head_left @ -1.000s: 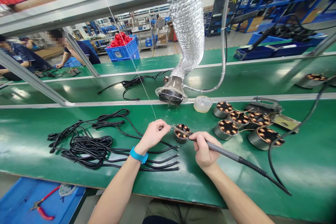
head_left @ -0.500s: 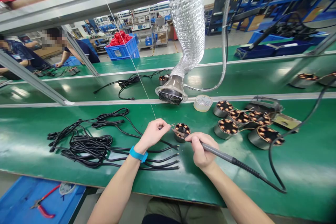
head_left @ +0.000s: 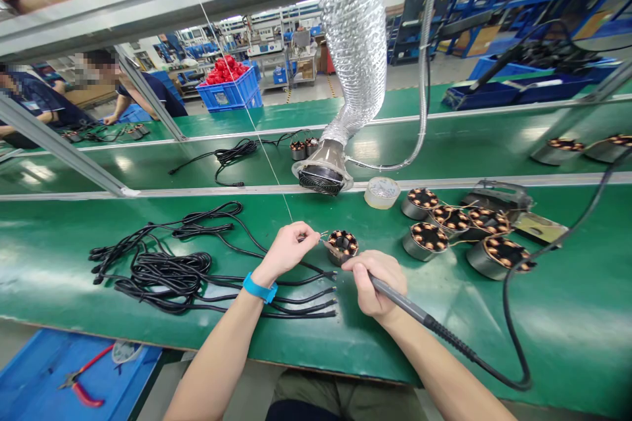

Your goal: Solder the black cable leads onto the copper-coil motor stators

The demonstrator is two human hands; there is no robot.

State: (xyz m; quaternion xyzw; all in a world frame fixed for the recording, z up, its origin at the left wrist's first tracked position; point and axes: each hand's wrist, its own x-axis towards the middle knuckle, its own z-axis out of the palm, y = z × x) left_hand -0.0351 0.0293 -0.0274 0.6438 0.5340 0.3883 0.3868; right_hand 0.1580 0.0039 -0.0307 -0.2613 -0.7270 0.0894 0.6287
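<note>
My left hand (head_left: 290, 247) is closed in a pinch on the wire end of a black cable, just left of a small motor stator (head_left: 343, 247) with copper windings. Thin bare wires (head_left: 324, 235) stick out past its fingertips toward the stator. A fine strand (head_left: 269, 161) runs down from above to this hand. In my right hand (head_left: 378, 281) is a grey soldering iron (head_left: 405, 306), its tip pointing at the stator's left side. Whether the tip touches a wire is too small to tell. Stripped cable ends (head_left: 330, 302) lie below the hands.
Coiled black cables (head_left: 170, 276) lie at left. Several more stators (head_left: 425, 241) stand at right, near a roll of tape (head_left: 382, 193). A fume duct (head_left: 351, 46) hangs ahead. Red-handled cutters (head_left: 81, 385) lie in a blue tray. Co-workers are at the far left.
My right hand has shifted slightly left and down with the soldering iron. My left hand stays nearly still. On the belt behind, the stators and cable have moved left.
</note>
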